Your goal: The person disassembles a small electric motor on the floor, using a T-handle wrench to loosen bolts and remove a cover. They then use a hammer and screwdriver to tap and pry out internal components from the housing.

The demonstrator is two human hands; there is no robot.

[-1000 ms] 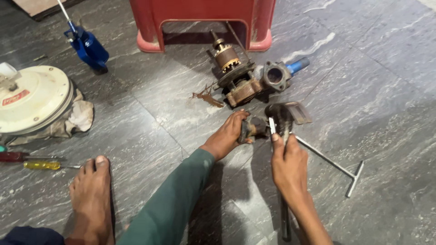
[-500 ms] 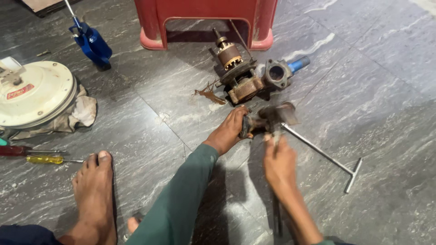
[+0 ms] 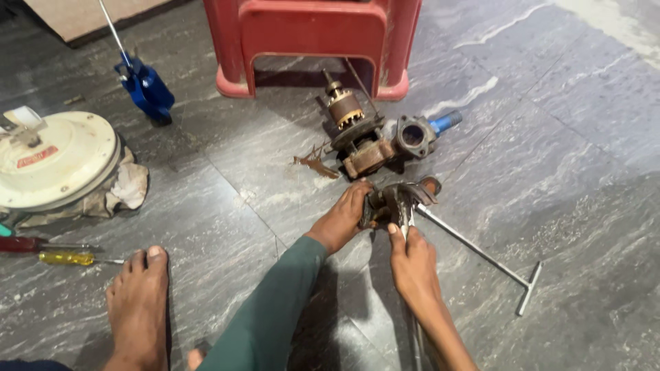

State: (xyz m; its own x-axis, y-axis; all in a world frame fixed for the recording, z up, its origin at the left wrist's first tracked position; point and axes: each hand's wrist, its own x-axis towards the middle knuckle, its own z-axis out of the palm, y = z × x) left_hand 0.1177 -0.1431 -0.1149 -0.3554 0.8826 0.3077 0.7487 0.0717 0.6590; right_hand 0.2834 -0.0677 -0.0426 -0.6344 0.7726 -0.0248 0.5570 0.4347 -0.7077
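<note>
Head view | left hand fingers clamp dark metal part | right hand fingers grip tool on it

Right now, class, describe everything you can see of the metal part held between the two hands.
The dark metal part looks like a grimy, rusty casting with a curved, hollowed body and a flat flange on its right side. It sits low over the grey stone floor, just in front of the rusty motor. The left hand clasps its left side; the right hand presses a slim tool against its middle.
</note>
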